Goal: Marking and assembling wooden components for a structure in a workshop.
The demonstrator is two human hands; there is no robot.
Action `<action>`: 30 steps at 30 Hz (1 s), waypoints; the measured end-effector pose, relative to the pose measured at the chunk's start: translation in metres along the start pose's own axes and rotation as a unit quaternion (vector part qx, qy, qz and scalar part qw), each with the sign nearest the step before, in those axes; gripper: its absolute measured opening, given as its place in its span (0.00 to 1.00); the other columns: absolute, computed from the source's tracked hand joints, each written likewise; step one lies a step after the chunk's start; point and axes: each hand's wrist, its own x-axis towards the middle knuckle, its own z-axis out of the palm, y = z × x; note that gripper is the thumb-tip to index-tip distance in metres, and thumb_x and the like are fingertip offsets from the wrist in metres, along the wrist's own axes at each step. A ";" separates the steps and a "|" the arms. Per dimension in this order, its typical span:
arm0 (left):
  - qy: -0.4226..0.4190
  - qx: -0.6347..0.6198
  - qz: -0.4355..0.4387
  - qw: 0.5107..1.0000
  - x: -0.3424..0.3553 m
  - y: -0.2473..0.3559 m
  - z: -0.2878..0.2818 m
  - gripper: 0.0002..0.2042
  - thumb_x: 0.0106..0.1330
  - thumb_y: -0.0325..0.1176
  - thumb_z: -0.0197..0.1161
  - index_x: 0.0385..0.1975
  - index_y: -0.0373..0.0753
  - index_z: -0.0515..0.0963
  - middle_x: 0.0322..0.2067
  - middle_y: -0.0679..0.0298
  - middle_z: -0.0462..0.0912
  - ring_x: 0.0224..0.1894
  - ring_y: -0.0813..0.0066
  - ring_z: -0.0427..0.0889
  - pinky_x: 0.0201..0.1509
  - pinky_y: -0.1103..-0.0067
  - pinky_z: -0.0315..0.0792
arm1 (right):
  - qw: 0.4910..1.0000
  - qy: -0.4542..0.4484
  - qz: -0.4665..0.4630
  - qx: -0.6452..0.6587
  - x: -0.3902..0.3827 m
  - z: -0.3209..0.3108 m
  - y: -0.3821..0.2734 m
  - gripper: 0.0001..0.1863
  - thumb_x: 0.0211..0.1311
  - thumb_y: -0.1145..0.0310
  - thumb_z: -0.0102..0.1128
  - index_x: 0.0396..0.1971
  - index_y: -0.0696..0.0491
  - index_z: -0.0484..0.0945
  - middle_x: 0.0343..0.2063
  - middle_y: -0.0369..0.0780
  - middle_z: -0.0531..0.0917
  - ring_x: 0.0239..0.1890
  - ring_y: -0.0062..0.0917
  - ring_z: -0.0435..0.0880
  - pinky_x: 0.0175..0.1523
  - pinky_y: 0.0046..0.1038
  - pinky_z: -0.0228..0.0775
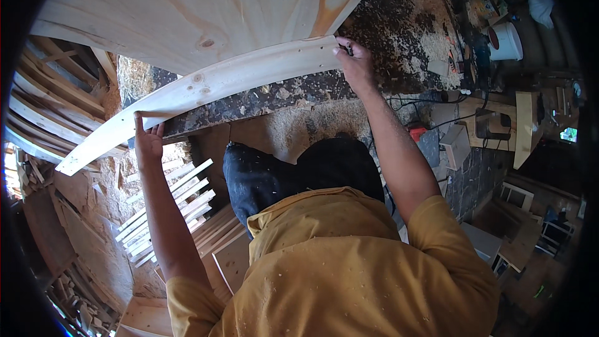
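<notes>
A long, pale curved wooden board (243,75) lies across the near edge of a dark, sawdust-strewn workbench (399,31), its left end jutting past the bench. My left hand (150,142) grips its lower edge toward that end, one digit up on the face and the other fingers curled beneath. At the right end, my right hand (357,67) pinches the board's tip, where small dark holes show. Directly behind the board is a broad wooden panel (212,6) with knots and brown grain, meeting the board's far curved edge.
Curved wooden pieces (53,97) are piled at the left. Below them lie several pale strips (168,206) on the floor. A white bucket (506,42) stands at the far right, and black cables (430,101) run beside the bench near a red-and-grey object (424,140).
</notes>
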 end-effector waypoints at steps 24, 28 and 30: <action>0.006 -0.029 -0.006 1.000 0.008 -0.004 -0.002 0.37 0.55 0.50 0.67 0.59 0.40 0.58 0.55 0.56 0.61 0.61 0.62 0.61 0.62 0.68 0.60 | 0.997 0.058 -0.009 0.058 0.002 0.015 -0.007 0.11 0.55 0.77 0.60 0.39 0.60 0.79 0.33 0.35 0.81 0.35 0.15 0.75 0.44 0.18 0.67; 0.017 -0.027 -0.006 0.999 0.005 -0.005 0.000 0.38 0.55 0.50 0.67 0.60 0.40 0.56 0.56 0.56 0.61 0.61 0.61 0.61 0.63 0.68 0.60 | 0.996 0.054 -0.007 0.075 0.004 0.014 -0.005 0.11 0.54 0.78 0.60 0.38 0.60 0.79 0.33 0.35 0.81 0.35 0.15 0.75 0.44 0.18 0.67; 0.021 -0.026 -0.004 0.999 0.005 -0.005 0.000 0.38 0.55 0.50 0.67 0.60 0.40 0.56 0.56 0.55 0.61 0.61 0.61 0.61 0.63 0.68 0.60 | 0.995 0.056 -0.005 0.082 0.005 0.015 -0.004 0.09 0.54 0.76 0.59 0.37 0.59 0.80 0.30 0.34 0.82 0.33 0.13 0.75 0.42 0.18 0.68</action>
